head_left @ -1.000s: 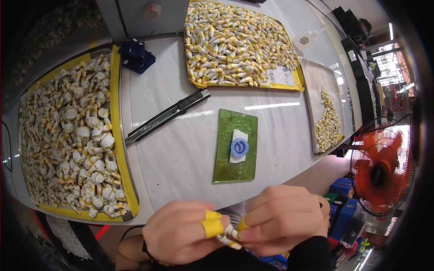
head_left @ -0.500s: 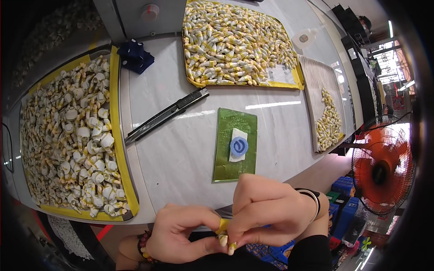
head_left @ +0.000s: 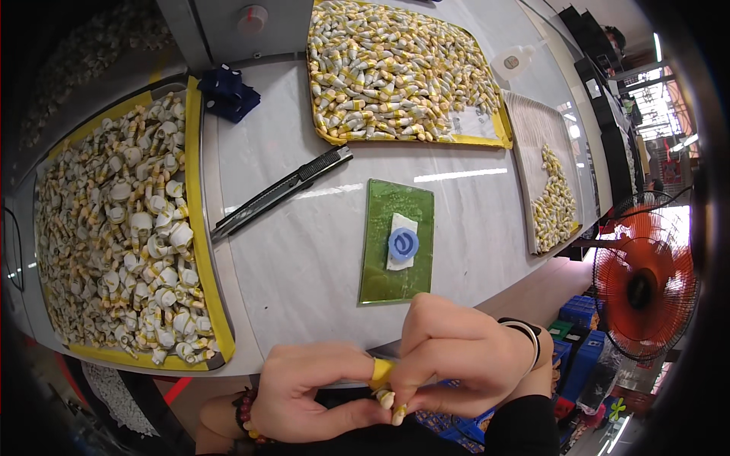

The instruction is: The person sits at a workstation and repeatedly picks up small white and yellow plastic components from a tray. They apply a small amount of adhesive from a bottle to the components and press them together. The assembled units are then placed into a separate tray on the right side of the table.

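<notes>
1. Pinching at least two small white-and-yellow bits [head_left: 385, 397] between the fingertips of the left hand [head_left: 308, 395] and right hand [head_left: 456, 357], low down, right by the near edge of the table [head_left: 471, 235].
2. Grasping with both hands, with curled fingers and thumbs underneath.
3. Can't honestly sort one hand's bit from the other's, being so tiny and half covered up.
4. Wearing a yellow wrap [head_left: 382, 372] on the left index finger, a beaded bracelet [head_left: 248, 416] on the left wrist and a pale bangle [head_left: 531, 332] on the right.
5. Just past the hands, seeing a green slab [head_left: 378, 281] with white paper [head_left: 403, 221] on it and a blue disc [head_left: 404, 244] on top of that.
6. Also seeing a black knife [head_left: 283, 191] slantwise on the table, between the green slab and the left tray [head_left: 196, 197].
7. Counting three trays: left tray loaded with chunkier white-and-yellow pieces [head_left: 122, 251], back tray [head_left: 498, 137] heaped with bits, right tray [head_left: 525, 129] only partly covered.
8. Further out, noticing a navy cloth [head_left: 226, 93], a white bottle [head_left: 511, 62] and an orange fan [head_left: 645, 287].
</notes>
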A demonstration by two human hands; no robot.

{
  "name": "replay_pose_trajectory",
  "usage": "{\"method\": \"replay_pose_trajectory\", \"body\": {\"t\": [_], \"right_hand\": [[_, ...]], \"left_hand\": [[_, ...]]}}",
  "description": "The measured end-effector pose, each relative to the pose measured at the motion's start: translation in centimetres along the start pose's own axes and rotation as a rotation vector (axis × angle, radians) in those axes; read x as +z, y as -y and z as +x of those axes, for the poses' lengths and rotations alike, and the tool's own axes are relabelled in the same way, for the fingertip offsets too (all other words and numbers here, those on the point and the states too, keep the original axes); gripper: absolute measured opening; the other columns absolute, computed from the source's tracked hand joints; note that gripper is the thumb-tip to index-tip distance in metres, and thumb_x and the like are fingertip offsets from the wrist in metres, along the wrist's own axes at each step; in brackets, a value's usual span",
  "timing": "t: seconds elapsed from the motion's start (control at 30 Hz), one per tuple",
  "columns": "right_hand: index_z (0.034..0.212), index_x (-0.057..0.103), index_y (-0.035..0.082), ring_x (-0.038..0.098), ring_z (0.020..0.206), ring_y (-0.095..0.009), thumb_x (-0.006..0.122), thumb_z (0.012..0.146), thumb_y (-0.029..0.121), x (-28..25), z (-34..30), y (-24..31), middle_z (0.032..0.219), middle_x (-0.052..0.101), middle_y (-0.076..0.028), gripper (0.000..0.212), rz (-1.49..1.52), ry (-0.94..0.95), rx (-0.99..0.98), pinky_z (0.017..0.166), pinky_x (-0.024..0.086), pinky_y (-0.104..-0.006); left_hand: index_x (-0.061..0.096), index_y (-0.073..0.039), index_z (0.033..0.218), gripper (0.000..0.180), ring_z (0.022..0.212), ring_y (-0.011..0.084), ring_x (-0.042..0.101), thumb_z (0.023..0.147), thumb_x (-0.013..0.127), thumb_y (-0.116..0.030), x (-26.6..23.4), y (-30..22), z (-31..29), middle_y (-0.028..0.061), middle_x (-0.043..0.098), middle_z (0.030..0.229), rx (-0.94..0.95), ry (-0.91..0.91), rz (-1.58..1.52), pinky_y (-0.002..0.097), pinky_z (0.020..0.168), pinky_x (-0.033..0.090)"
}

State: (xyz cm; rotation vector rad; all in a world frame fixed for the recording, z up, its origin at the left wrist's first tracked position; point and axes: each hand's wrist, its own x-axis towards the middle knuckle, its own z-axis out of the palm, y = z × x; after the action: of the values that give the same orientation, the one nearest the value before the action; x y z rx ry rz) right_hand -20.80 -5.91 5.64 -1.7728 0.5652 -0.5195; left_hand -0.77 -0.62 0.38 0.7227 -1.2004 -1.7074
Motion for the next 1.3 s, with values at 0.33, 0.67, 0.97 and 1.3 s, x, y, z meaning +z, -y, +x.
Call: {"method": "replay_pose_trajectory", "body": {"t": [0.33, 0.67, 0.97, 1.3], "right_hand": [[0.084, 0.068, 0.007, 0.051, 0.069, -0.019, 0.077, 0.074, 0.01, 0.1, 0.0, -0.2, 0.079, 0.053, -0.002, 0.013, 0.058, -0.082, -0.029, 0.059, 0.039, -0.0304], [0.084, 0.067, 0.006, 0.053, 0.071, -0.02, 0.075, 0.075, 0.006, -0.1, -0.1, 0.0, 0.081, 0.056, -0.004, 0.012, 0.053, -0.023, 0.047, 0.06, 0.041, -0.0292], [0.085, 0.067, 0.005, 0.052, 0.069, -0.018, 0.078, 0.072, 0.01, 0.3, 0.6, 0.4, 0.081, 0.054, -0.005, 0.017, -0.063, 0.033, -0.078, 0.058, 0.041, -0.0278], [0.073, 0.068, 0.008, 0.05, 0.062, -0.017, 0.079, 0.063, 0.013, -0.8, -2.5, 0.6, 0.07, 0.051, -0.002, 0.016, -0.178, -0.382, 0.101, 0.054, 0.037, -0.0278]], "left_hand": [[0.067, 0.0, 0.088, 0.021, 0.073, 0.0162, 0.066, 0.072, 0.079, -0.006, 0.1, 0.1, -0.4, 0.0087, 0.068, 0.082, -0.057, -0.024, -0.15, 0.0244, 0.066, 0.05], [0.067, 0.0, 0.088, 0.018, 0.072, 0.0136, 0.065, 0.074, 0.077, -0.006, 0.1, 0.6, -0.5, 0.0073, 0.068, 0.08, -0.091, 0.001, -0.226, 0.0234, 0.065, 0.049], [0.066, -0.002, 0.09, 0.021, 0.066, 0.0202, 0.063, 0.073, 0.077, -0.01, -1.5, -2.4, -0.5, 0.0066, 0.065, 0.076, 0.034, 0.095, 0.262, 0.0282, 0.059, 0.048], [0.063, -0.003, 0.106, 0.041, 0.092, 0.0288, 0.059, 0.07, 0.075, -0.018, -14.2, -15.6, -0.8, 0.0154, 0.063, 0.097, 0.087, -0.326, 1.939, 0.0369, 0.082, 0.045]]}}
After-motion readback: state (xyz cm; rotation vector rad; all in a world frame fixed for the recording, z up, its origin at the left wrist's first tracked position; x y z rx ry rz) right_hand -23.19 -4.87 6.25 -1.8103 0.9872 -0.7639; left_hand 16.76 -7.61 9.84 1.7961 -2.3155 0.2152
